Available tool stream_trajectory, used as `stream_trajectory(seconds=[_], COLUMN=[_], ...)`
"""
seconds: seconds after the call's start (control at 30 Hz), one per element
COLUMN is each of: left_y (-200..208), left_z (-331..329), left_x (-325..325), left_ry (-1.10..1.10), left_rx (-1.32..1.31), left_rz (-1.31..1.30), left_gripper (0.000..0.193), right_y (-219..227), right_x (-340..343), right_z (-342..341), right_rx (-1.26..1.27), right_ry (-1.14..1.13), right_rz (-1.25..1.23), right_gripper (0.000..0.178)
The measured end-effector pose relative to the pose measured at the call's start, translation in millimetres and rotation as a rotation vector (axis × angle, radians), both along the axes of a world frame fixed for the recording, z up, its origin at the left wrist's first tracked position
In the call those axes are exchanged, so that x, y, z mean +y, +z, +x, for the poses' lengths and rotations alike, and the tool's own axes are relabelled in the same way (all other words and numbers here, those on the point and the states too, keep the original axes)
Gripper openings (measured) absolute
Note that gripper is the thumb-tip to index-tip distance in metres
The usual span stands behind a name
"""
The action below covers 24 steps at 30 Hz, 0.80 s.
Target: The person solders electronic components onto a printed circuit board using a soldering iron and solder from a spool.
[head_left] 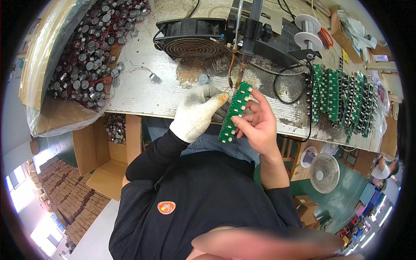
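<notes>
My right hand (pixel 258 123) grips a narrow green circuit board strip (pixel 234 113) lined with small white connectors, thumb on its face and fingers behind. The strip tilts, its top end beside the tip of the soldering iron (pixel 242 69). In a white glove with a stained thumb tip, my left hand (pixel 197 108) is closed in a pinch at the strip's left edge. Thin wires show near its fingertips; what else it may hold is hidden. A small round silver motor (pixel 203 79) sits on the table just beyond the glove. Another motor (pixel 154 78) with wires lies further left.
A plastic-lined box (pixel 65 110) piled with wired motors stands at the left. A black fan (pixel 190 39) and a solder wire spool (pixel 307 31) are at the back. Several green board strips (pixel 342 97) stand in rows at the right. A black cable (pixel 277 89) loops across the table.
</notes>
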<state>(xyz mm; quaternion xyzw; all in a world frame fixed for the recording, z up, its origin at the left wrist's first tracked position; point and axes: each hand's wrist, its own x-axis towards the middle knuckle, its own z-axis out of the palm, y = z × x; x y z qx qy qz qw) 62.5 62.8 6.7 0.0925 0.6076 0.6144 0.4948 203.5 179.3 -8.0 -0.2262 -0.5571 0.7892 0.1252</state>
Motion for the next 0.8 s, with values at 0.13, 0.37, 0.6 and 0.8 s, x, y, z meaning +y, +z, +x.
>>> stream_trajectory(seconds=[0.13,0.37,0.6,0.8], left_y=[7,7,-4,-2], left_z=[-2,-2,-3,0], left_x=[3,4,-1,0], left_ry=[0.017,0.023,-0.013,-0.013], left_rx=[-0.04,-0.02,-0.044,0.065], left_rz=[0.005,0.023,-0.009,-0.033], left_gripper=[0.026,0.025,0.024,0.023], right_y=[0,0,-5,-3], right_x=[0,0,-3,-3], right_z=[-1,-2,1,1], right_rx=[0.02,0.043,0.029,0.013], right_ry=[-0.023,-0.044,-0.015,-0.015], right_rz=[-0.001,0.03,0.001,0.009], right_gripper=[0.069,0.069,0.069,0.069])
